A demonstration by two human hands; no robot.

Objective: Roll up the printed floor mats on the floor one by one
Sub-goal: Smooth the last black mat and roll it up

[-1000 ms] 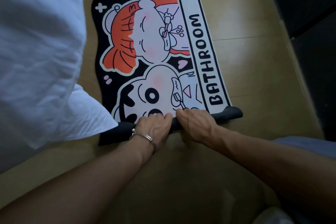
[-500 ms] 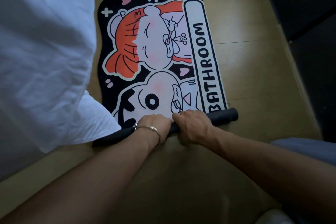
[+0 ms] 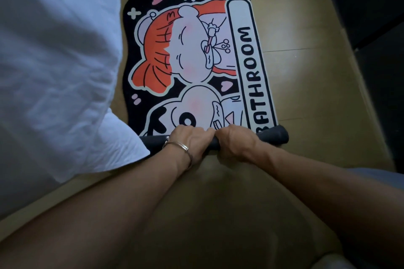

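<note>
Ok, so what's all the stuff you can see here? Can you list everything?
mat: one, black with orange and white cartoons and the word BATHROOM, flat on the floor, its near end rolled into a dark grey tube
floor: one, tan wood, under everything
white cloth: one, white, fills the left side, covers the mat's near left corner
dark furniture: one block, black, along the right edge
grey cloth: one, bluish grey, lower right behind the right arm
bracelet: one, silver, on the left wrist
left hand: one, grips the mat's rolled end near its middle
right hand: one, grips the rolled end right beside the left hand
</note>
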